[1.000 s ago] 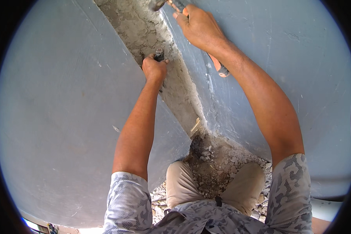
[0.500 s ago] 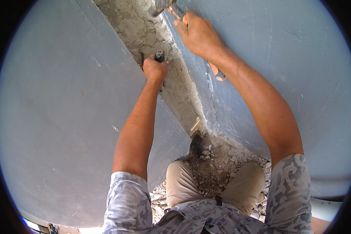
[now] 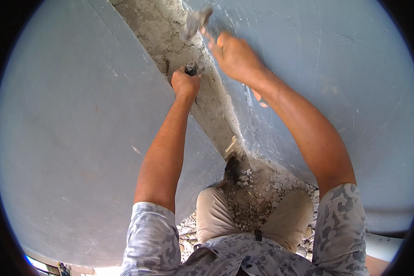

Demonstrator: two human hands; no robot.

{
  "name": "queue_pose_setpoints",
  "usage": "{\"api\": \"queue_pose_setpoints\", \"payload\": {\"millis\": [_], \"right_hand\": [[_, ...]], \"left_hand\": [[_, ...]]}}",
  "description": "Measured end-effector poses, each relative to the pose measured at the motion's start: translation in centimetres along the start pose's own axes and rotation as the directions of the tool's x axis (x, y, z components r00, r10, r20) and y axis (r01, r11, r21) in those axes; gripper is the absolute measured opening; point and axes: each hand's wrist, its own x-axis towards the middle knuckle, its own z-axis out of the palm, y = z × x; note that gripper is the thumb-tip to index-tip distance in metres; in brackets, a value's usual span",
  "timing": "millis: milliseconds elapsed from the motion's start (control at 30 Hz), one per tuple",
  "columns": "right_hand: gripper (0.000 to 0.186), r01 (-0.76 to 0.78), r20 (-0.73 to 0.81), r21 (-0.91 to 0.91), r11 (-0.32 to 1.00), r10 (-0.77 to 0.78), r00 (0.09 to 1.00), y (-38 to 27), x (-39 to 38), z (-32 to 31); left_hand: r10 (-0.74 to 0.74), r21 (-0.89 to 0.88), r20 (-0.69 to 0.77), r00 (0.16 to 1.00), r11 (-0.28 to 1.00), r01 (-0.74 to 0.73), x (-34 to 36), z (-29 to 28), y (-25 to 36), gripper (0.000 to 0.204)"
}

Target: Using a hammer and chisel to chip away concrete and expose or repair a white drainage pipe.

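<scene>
A strip of rough, cracked concrete (image 3: 161,34) runs diagonally between two smooth blue-grey painted faces. My left hand (image 3: 185,83) is closed around a dark chisel (image 3: 191,68), its round end up, in that strip. Above and to the right, my right hand (image 3: 238,59) grips a hammer; the blurred dark hammer head (image 3: 196,24) hangs over the strip, a short distance above the chisel's end, and the orange-and-dark handle end shows below my wrist.
A grey wall face (image 3: 69,138) fills the left, another (image 3: 331,60) the right. My knees are down among broken rubble (image 3: 257,191) at the strip's lower end, beside a small pale piece (image 3: 231,146). A white curved object (image 3: 384,248) sits at lower right.
The hammer head and my right hand have moved down toward the chisel. My left hand and the chisel have shifted slightly down and right.
</scene>
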Motion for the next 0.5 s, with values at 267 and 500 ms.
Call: {"api": "queue_pose_setpoints", "payload": {"millis": [267,500], "right_hand": [[0.040,-0.117,0.205,0.005,0.993,0.114,0.972,-0.9,-0.5,-0.9],[0.036,-0.120,0.318,-0.111,0.987,0.150,0.936,0.7,-1.2,1.4]], "left_hand": [[-0.002,0.046,0.020,1.000,0.999,0.001,0.4,0.2,-1.4,0.040],[0.030,0.173,0.062,0.998,0.984,-0.040,0.0,0.6,-1.6,0.039]]}}
